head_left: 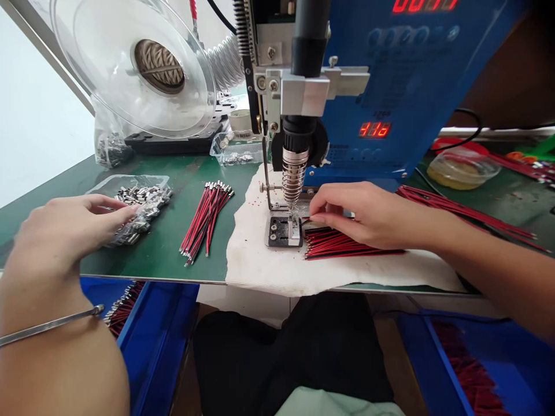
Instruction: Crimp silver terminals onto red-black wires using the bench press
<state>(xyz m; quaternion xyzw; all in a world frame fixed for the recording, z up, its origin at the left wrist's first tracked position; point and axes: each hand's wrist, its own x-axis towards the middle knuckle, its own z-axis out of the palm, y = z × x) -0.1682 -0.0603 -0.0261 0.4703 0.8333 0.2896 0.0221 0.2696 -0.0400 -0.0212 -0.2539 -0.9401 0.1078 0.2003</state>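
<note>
red-black wire bundle (340,246) lies crosswise, ends toward fixture (284,232), under nearer right hand (370,212); left hand (65,228) at metal connectors (150,209); cannot tell either grip.

Person at the bench: L hand (71,228) & R hand (368,214) both bare, forearms too. Thin silver-col. bangle (52,325) w/ small rounded knob end, L wrist. Plain blk trousers (243,358); pale grn cloth (338,403) nr lap.
</note>
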